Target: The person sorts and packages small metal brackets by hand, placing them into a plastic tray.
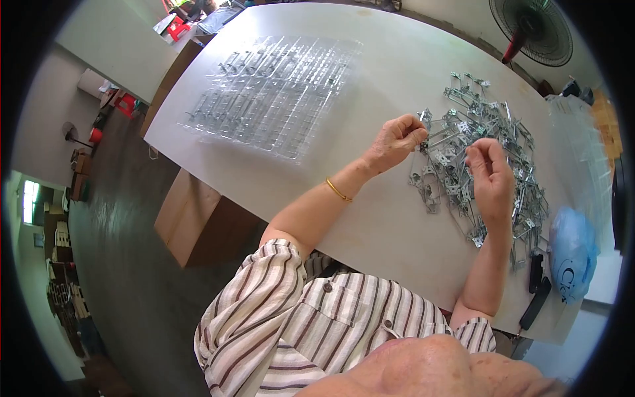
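A loose pile of small silvery metal parts (522, 192) with thin rods lies on the right side of the white table. My left hand (399, 140) is at the pile's left edge, thumb and fingers pinched at the end of a metal part (442, 139) with a thin rod. Over the middle of the pile is my right hand (491, 173), its fingers curled together; whatever is between them, if anything, is too small to make out. On the table's left side lies a clear plastic tray (264, 112) with rows of slots, several of them holding metal parts.
A blue plastic bag (573, 255) and a black-handled tool (537, 298) sit at the table's right edge. Clear plastic sheets or trays (579, 145) are behind the bag. A fan (531, 30) stands beyond the far edge; a cardboard box (198, 218) is on the floor at the left.
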### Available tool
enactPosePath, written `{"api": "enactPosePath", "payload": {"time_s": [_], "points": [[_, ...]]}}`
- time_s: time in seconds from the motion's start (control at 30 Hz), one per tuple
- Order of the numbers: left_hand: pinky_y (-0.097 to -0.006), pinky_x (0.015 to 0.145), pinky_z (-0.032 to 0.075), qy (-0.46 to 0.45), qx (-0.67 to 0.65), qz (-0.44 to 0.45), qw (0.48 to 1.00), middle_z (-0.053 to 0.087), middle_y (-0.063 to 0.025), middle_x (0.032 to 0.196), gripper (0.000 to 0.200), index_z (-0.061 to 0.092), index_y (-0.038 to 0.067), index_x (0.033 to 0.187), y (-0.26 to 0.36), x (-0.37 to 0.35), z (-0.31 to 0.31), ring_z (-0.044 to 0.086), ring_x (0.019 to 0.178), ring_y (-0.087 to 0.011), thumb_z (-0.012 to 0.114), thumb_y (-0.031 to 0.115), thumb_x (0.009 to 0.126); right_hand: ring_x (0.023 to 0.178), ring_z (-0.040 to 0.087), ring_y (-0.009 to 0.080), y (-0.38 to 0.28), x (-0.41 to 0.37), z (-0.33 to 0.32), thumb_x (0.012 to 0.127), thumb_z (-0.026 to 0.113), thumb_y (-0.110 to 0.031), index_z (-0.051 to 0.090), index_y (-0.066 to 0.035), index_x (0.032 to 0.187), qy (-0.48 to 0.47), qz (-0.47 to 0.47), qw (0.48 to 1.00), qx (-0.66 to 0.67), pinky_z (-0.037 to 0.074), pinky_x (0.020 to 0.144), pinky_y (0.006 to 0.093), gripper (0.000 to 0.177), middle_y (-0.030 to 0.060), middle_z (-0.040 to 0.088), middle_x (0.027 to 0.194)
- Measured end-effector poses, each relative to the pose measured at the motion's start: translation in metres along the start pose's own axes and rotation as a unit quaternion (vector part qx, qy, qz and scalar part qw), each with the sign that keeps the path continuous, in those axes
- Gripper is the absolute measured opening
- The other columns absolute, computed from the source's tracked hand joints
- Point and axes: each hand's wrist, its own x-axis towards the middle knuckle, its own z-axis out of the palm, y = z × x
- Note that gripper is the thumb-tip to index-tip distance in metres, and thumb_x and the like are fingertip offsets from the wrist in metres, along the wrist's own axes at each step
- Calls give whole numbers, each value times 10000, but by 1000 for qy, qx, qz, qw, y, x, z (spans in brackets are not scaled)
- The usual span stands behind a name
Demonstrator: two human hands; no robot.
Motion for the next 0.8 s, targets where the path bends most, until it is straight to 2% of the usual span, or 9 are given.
{"api": "enactPosePath", "payload": {"time_s": [0.07,0.2,0.23,0.33,0.37,0.47,0.57,0.63,0.8], "points": [[-250,720,519,23,-8,-5,1000,662,-2,864,198,683,11,1038,7,1,-2,602,784,-76,670,209,1041,732,505,68,-8,-6,4,1055,639,-124,623,-39,1015,-65,-8,998,20,435,649,242,95,-30,567,805],[-257,717,522,42,-28,-8,999,679,-15,869,219,693,-5,1047,22,6,-2,609,786,-85,675,213,1036,679,533,141,-18,-15,20,1005,667,-89,628,-25,1004,-218,-20,975,24,467,649,295,75,67,591,756],[-255,720,521,37,-21,-1,999,683,-15,870,218,695,-5,1045,27,6,-2,609,788,-84,676,212,1035,673,593,238,-22,-16,23,972,679,-90,629,-14,995,-263,-14,965,3,493,669,360,95,141,615,762],[-250,724,518,32,16,25,999,690,-11,867,212,701,-3,1033,45,10,-2,603,791,-78,684,208,1029,722,649,341,-16,-19,41,964,667,-114,624,-7,985,-343,-74,936,-8,507,695,424,117,170,656,795],[-249,723,516,37,40,41,998,691,-8,861,206,703,0,1025,50,10,-6,598,789,-74,688,205,1026,801,666,413,-14,-19,47,959,656,-133,624,-10,989,-371,-80,924,-33,514,722,472,130,197,686,853],[-250,705,501,80,141,76,984,688,3,840,180,713,14,1001,79,-5,-24,582,775,-61,706,194,1009,825,667,413,-11,-29,70,961,649,-146,620,-14,991,-411,-84,908,-13,519,733,471,138,208,682,862],[-248,667,469,154,243,78,955,674,15,814,137,721,27,983,116,-34,-50,560,752,-52,718,164,990,759,655,354,1,-49,90,966,664,-131,626,-19,995,-406,-128,904,45,511,690,433,121,171,662,833],[-246,655,459,215,331,137,909,654,3,786,122,714,18,954,124,-52,-77,548,736,-55,713,137,985,759,655,354,-2,-58,97,967,663,-131,622,-20,994,-418,-115,899,63,514,690,433,122,170,664,835],[-284,618,476,322,430,100,837,645,-43,747,122,696,3,900,119,-85,-154,551,661,-101,717,108,958,838,681,388,13,-62,119,973,635,-141,610,-29,999,-436,-107,891,68,529,737,465,118,176,689,877]]}}
